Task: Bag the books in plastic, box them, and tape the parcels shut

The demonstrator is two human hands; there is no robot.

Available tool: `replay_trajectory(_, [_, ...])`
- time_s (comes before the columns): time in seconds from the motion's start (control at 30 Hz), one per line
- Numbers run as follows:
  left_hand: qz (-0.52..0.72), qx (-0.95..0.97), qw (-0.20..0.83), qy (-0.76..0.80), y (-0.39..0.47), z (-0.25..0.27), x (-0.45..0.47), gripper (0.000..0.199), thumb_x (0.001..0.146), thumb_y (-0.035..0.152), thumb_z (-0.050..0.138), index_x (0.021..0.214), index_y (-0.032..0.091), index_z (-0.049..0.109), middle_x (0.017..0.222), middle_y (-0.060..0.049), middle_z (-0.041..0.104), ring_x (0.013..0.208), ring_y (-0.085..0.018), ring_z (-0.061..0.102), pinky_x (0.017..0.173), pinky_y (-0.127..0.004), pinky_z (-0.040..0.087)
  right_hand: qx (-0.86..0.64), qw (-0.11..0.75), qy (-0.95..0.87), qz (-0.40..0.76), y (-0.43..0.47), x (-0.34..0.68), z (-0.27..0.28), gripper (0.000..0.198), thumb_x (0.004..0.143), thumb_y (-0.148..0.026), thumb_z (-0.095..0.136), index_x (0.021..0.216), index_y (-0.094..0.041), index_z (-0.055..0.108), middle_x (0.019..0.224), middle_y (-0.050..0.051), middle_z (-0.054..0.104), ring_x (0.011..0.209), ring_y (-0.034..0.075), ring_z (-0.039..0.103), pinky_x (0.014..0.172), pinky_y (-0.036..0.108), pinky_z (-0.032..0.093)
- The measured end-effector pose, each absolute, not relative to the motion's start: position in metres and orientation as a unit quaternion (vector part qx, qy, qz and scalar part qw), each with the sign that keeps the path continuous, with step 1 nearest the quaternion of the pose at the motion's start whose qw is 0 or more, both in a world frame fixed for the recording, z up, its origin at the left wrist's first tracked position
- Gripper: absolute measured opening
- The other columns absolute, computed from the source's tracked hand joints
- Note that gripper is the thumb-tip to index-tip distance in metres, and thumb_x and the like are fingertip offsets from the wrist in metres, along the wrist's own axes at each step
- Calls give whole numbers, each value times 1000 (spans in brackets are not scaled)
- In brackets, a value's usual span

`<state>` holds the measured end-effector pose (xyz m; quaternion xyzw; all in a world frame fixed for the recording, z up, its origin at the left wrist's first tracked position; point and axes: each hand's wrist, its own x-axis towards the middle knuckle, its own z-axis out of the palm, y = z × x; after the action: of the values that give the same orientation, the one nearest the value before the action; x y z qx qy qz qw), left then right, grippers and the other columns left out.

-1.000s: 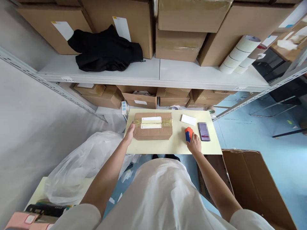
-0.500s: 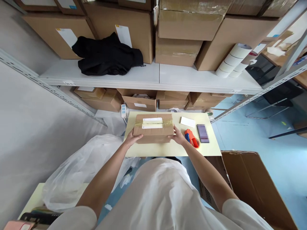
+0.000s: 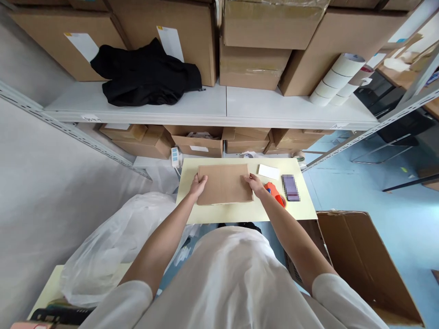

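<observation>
A brown cardboard box [image 3: 225, 185] is held over the pale yellow table [image 3: 216, 214], a plain face without labels toward me. My left hand [image 3: 198, 186] grips its left edge, thumb on the near face. On the opposite edge, my right hand [image 3: 254, 183] holds it the same way. The far fingers of both hands are partly hidden behind the cardboard. Close to my right hand lies a red-orange tape dispenser [image 3: 275, 193]. A white card or label stack [image 3: 269, 172] and a blurred purple item [image 3: 291, 188] lie farther right on the table.
Behind the table stands a grey metal shelf [image 3: 274, 109] with cardboard boxes, a black garment [image 3: 147, 75] and white label rolls [image 3: 338, 77]. A large open carton [image 3: 366, 265] is at right on the floor. Clear plastic sheeting [image 3: 116, 246] bulges at left.
The box has been tilted between my hands. Its taped, labelled top has turned out of sight, and a plain cardboard face shows instead.
</observation>
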<state>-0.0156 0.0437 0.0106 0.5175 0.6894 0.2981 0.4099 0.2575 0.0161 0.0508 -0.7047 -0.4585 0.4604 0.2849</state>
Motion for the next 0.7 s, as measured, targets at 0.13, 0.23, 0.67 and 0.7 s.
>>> replay_trajectory(0.13, [281,510,405,705,58,9,-16,66,83,48,58,139,18,41,131,-15,60,121,-29,56,104,-45,40,-701,300,-454,460,19,249,41,48,87,-44,51,128,-19,53,119,9,67,105,19,63,86,32,52])
replay_trajectory(0.23, [243,534,350,730,61,12,-17,75,83,47,58,146,16,33,147,-18,42,136,-33,39,111,-49,31,-707,336,-448,431,5,256,27,53,87,-44,49,134,-20,48,131,12,59,117,20,57,94,33,48])
replay_trajectory(0.67, [70,792,182,579,61,55,76,68,87,49,50,148,23,33,161,-13,14,146,-38,13,112,-58,19,-808,162,-522,218,-126,364,-23,50,84,-32,53,131,-14,49,128,20,56,123,33,50,100,48,43])
replay_trajectory(0.7, [59,808,180,559,65,56,87,67,88,49,49,148,23,33,161,-13,14,146,-37,13,113,-57,18,-803,148,-532,223,-121,366,-24,50,85,-32,53,131,-13,50,128,20,56,123,33,50,100,48,44])
